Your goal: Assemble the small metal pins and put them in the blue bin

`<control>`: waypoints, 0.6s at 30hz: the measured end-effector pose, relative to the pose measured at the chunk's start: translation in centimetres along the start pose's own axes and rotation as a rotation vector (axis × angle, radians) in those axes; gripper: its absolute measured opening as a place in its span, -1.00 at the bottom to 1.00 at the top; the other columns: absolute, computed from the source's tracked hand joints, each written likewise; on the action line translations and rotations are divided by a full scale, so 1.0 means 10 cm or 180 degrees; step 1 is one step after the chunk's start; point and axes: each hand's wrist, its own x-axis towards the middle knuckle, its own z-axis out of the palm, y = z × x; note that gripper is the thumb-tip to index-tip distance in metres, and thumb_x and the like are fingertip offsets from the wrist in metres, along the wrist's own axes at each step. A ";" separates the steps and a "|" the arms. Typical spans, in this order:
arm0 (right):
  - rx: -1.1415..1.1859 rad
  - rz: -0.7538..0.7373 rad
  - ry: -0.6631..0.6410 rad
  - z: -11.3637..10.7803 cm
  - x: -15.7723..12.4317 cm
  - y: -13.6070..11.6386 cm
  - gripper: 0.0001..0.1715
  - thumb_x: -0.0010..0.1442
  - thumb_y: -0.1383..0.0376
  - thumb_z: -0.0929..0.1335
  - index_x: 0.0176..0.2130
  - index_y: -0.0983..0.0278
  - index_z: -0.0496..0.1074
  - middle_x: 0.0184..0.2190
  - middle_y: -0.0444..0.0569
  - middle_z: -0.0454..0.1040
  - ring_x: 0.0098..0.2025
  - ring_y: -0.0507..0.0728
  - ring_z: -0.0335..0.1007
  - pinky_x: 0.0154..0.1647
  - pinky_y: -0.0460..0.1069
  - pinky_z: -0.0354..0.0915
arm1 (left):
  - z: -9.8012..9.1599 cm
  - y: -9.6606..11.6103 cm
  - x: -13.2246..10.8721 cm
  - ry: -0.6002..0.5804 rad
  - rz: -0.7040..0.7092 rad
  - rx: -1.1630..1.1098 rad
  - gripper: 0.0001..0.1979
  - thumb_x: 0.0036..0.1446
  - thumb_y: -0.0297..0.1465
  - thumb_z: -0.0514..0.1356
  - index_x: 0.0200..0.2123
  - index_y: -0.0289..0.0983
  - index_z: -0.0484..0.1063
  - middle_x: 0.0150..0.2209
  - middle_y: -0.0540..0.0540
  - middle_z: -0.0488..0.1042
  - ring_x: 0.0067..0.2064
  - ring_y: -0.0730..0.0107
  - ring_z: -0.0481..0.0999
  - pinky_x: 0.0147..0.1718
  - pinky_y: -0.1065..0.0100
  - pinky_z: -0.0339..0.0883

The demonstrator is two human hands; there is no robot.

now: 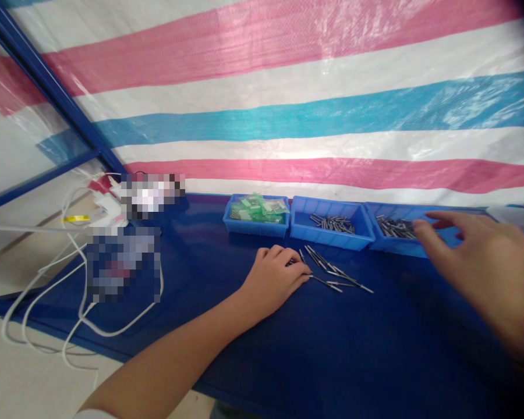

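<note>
On the dark blue table, my left hand (276, 273) curls its fingers over some thin metal rods, whose ends stick out past the fingertips. More thin metal rods (332, 265) lie loosely beside it, pointing in differing directions. My right hand (484, 265) hovers at the right-hand blue bin (402, 247), thumb and fingers apart, with nothing visible between them. Short dark metal pins (395, 227) fill part of that bin; the hand covers its right side. In the middle blue bin (327, 235) lie similar metal pins (334, 223).
A third blue bin (255, 227) holds green-and-clear small packets (257, 206). White cables (85, 314) and chargers (109, 206) crowd the table's left side, near two blurred-out objects. A striped plastic sheet (288, 122) hangs behind, beside a blue metal frame (65, 105).
</note>
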 end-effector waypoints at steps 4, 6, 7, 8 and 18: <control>0.0056 -0.0192 -0.0081 0.00 -0.08 -0.23 -0.63 0.20 0.07 0.26 -0.18 0.22 0.50 -0.23 0.10 0.55 -0.17 0.33 0.44 -0.26 0.14 0.27 | -0.01 0.01 0.00 0.0064 0.0062 0.0110 -0.82 0.28 -0.30 0.10 -0.21 -0.18 0.48 -0.15 -0.04 0.46 -0.11 0.33 0.35 -0.17 0.25 0.06; 0.0333 -0.0390 -0.0043 0.03 -0.13 -0.33 -0.70 0.19 0.12 0.29 -0.22 0.22 0.50 -0.23 0.06 0.56 -0.14 0.30 0.44 -0.18 0.15 0.29 | -0.01 0.02 0.00 0.0100 0.0113 0.0162 -0.81 0.28 -0.29 0.09 -0.22 -0.19 0.48 -0.16 -0.04 0.46 -0.11 0.34 0.34 -0.18 0.24 0.05; 0.0457 -0.0495 -0.0087 0.04 -0.16 -0.38 -0.72 0.19 0.14 0.29 -0.22 0.22 0.50 -0.22 0.05 0.56 -0.14 0.29 0.44 -0.15 0.15 0.28 | -0.01 0.02 -0.01 0.0119 0.0136 0.0198 -0.81 0.28 -0.29 0.09 -0.22 -0.20 0.48 -0.16 -0.04 0.46 -0.11 0.34 0.34 -0.18 0.24 0.05; 0.0565 -0.0581 -0.0140 0.05 -0.19 -0.43 -0.74 0.19 0.15 0.30 -0.22 0.22 0.50 -0.22 0.04 0.56 -0.14 0.28 0.44 -0.12 0.16 0.28 | 0.00 0.03 -0.01 0.0133 0.0158 0.0241 -0.81 0.28 -0.29 0.09 -0.22 -0.20 0.48 -0.16 -0.04 0.46 -0.12 0.34 0.34 -0.18 0.23 0.04; 0.1206 -0.0879 -0.0570 0.05 -0.38 -0.73 -0.83 0.19 0.22 0.32 -0.24 0.19 0.49 -0.25 -0.05 0.55 -0.16 0.23 0.41 -0.09 0.18 0.26 | 0.07 0.02 -0.02 0.0343 0.0391 0.0719 -0.84 0.31 -0.36 0.07 -0.24 -0.16 0.45 -0.21 0.00 0.49 -0.14 0.30 0.34 -0.16 0.16 -0.02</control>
